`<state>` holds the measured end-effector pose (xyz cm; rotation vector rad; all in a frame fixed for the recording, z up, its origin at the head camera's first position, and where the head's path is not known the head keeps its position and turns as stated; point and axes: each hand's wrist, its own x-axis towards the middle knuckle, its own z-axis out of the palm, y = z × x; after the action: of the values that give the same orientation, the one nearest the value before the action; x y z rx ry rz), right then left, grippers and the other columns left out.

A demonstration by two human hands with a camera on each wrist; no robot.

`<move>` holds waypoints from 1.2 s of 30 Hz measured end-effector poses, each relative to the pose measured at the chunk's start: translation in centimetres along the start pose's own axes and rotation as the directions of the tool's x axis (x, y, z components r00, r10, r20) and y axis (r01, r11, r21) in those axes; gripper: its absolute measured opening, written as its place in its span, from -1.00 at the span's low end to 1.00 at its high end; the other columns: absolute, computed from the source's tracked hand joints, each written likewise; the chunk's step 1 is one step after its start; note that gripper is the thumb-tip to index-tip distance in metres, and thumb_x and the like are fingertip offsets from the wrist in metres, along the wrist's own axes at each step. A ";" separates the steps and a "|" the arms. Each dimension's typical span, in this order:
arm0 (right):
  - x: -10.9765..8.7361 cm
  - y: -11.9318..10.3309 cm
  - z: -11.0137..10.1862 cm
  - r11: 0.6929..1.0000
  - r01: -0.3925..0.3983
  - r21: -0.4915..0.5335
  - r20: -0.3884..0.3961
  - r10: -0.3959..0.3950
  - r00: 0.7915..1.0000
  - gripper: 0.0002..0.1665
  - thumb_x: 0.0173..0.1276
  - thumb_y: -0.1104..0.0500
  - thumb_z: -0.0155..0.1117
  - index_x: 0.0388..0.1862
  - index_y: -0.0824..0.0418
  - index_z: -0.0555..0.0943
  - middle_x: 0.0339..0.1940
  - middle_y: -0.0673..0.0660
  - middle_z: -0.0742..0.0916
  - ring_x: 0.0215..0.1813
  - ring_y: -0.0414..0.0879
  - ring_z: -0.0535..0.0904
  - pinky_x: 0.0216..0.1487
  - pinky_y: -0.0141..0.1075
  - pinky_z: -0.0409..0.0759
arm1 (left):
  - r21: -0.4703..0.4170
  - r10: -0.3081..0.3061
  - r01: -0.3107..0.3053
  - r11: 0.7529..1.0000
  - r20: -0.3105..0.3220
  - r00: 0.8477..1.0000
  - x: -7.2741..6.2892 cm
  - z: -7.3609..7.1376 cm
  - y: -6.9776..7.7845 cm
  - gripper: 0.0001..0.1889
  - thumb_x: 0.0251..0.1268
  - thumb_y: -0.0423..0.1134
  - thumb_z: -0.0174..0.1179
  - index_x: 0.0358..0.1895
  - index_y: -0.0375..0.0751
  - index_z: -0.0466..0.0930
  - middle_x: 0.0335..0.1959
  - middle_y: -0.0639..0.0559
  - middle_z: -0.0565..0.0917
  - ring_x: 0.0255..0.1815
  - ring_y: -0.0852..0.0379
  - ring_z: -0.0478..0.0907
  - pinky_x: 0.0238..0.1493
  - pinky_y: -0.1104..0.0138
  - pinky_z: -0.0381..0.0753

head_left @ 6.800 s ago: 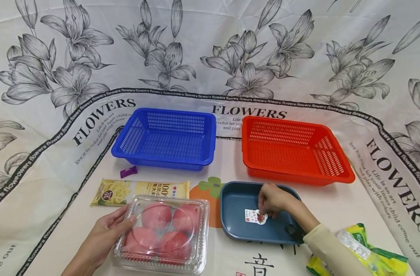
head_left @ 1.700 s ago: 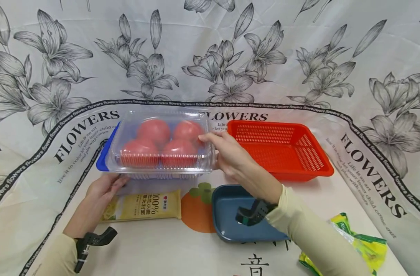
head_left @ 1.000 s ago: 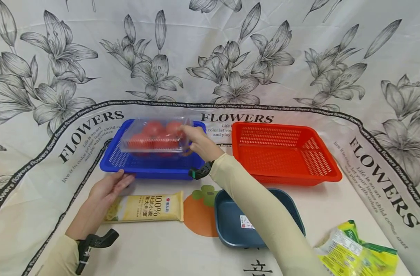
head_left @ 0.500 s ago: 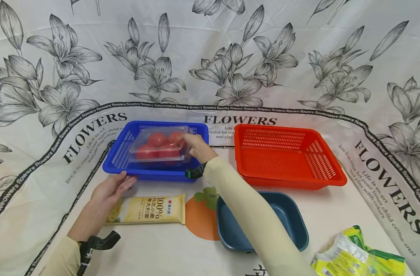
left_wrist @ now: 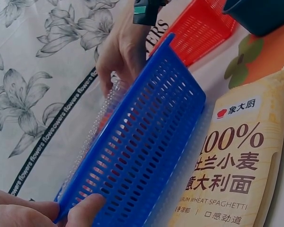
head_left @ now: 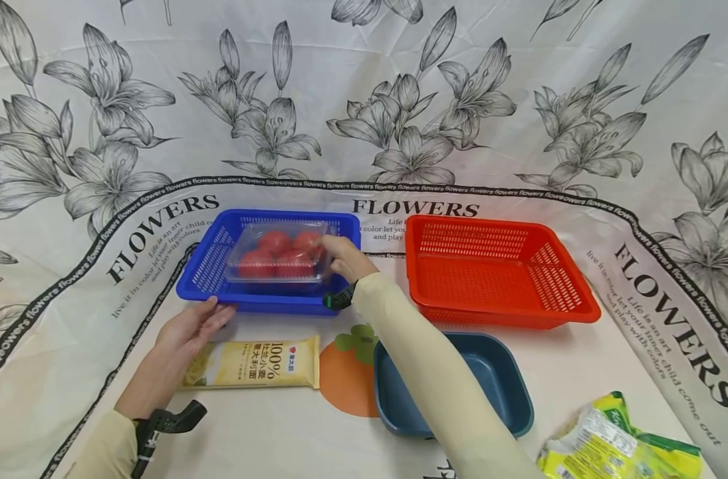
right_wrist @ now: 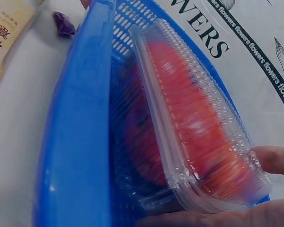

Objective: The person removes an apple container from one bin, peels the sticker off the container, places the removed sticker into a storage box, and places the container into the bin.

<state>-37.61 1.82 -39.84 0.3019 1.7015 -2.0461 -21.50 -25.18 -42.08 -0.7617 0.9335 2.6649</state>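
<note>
A clear plastic clamshell box (head_left: 274,256) with several red tomatoes (head_left: 294,261) sits inside the blue perforated basket (head_left: 202,259). My right hand (head_left: 347,258) grips the box by its right end; in the right wrist view the thumb (right_wrist: 274,158) is on one side and the fingers (right_wrist: 222,217) are underneath. With its thumb and finger, my left hand (head_left: 190,327) pinches the basket's front left rim, as the left wrist view shows close up. A yellow pack of spaghetti (head_left: 262,364) lies just in front of the basket, beside the left hand.
To the right stands a red perforated basket (head_left: 495,273). A dark blue tray (head_left: 507,372) lies below it, partly hidden by the right sleeve. A yellow-green bag (head_left: 621,446) is at the lower right. In the right wrist view, a small purple packet (right_wrist: 64,23) lies near the blue basket.
The right hand has moved from the dark tray to the tomato box, which has been carried from the front into the blue basket. The left hand has gone from the box to the basket rim.
</note>
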 end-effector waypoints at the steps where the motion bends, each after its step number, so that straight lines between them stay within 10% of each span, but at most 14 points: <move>1: 0.0 0.0 0.0 1.000 -0.007 -0.002 0.003 0.007 1.000 -0.41 0.56 0.39 0.16 0.50 0.53 0.37 0.51 0.43 0.49 0.32 0.21 0.53 0.62 0.26 0.40 | -0.007 -0.002 0.002 1.000 0.004 1.000 0.0 0.0 0.0 -0.43 0.67 -0.49 0.03 0.61 -0.10 0.21 -0.24 -0.26 0.80 -0.20 -0.11 0.85 0.48 0.15 0.51; 19: -0.6 0.2 -0.3 0.993 -0.023 -0.114 -0.018 0.021 1.000 -0.40 0.55 0.39 0.13 0.52 0.52 0.38 0.65 0.41 0.34 0.66 0.39 0.22 0.54 0.58 0.23 | 0.020 0.008 -0.009 1.000 0.036 0.999 0.2 -0.2 -0.1 -0.74 0.71 -0.47 -0.05 0.30 -0.25 0.36 -0.27 -0.27 0.79 -0.22 -0.09 0.84 0.53 0.16 0.42; 36: -5.1 -2.5 -0.4 0.974 0.032 -0.225 0.018 -0.029 0.999 -0.26 0.60 0.13 0.31 0.65 0.30 0.36 0.68 0.21 0.36 0.60 0.26 0.34 0.64 0.32 0.33 | 0.046 0.002 -0.003 0.999 0.019 1.000 -0.1 -0.1 0.1 -0.60 0.68 -0.46 0.03 0.45 -0.17 0.31 -0.24 -0.24 0.81 -0.13 -0.09 0.85 0.45 0.19 0.56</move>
<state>-34.43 3.56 -35.45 0.1875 1.9181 -1.8481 -21.41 -25.32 -42.03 -0.7240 0.9877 2.6387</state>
